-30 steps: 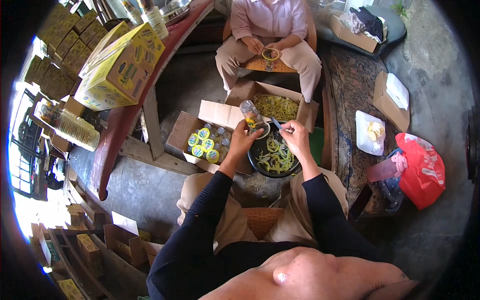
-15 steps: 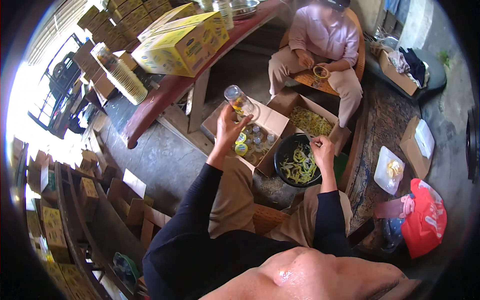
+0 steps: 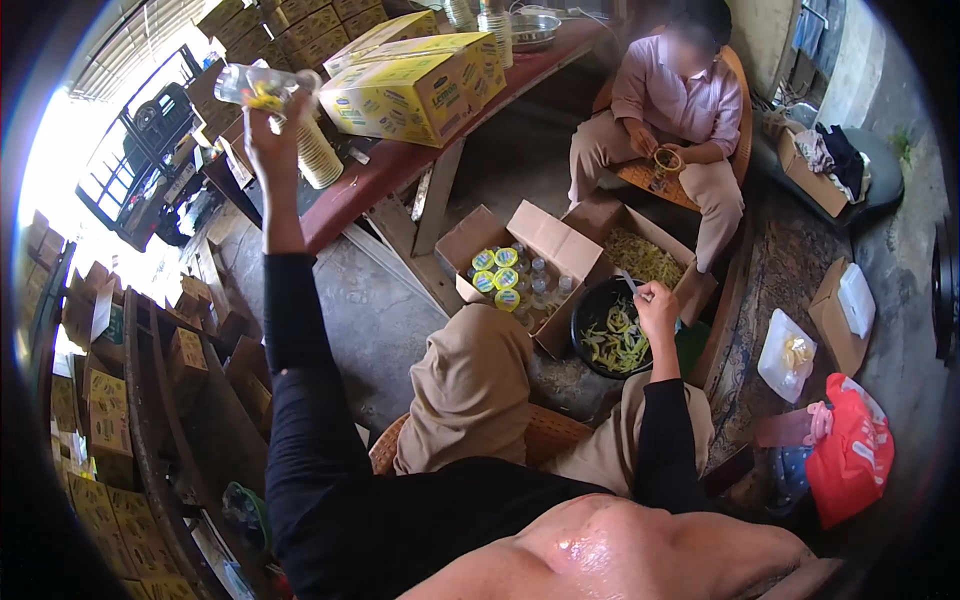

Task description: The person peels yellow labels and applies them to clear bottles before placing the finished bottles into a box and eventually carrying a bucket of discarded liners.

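My left hand (image 3: 274, 150) is raised at arm's length to the upper left, its fingers closed round a clear plastic cup (image 3: 240, 85) lying nearly on its side. Yellow and orange bits show inside it. Right beside that hand leans a tall stack of nested clear cups (image 3: 318, 158). My right hand (image 3: 656, 308) grips a thin pale utensil (image 3: 628, 282), its exact kind unclear. Below it a black bowl (image 3: 580, 345) holds green-yellow strips (image 3: 618, 338). Left of the bowl, an open carton (image 3: 465, 240) contains several clear cups, some with yellow-green lids (image 3: 506, 278).
Across from me a seated person (image 3: 675, 110) handles a yellow-rimmed cup (image 3: 668, 158). A carton of shredded strips (image 3: 640, 255) adjoins the bowl. Yellow boxes (image 3: 400, 100) stand on the red-edged table (image 3: 350, 205). At right lie a plastic bag (image 3: 786, 360) and a red bag (image 3: 850, 455).
My left hand has swung up and left with the clear cup, from above the open carton to beside the stacked cups. My right hand stays by the bowl. The view has shifted slightly.
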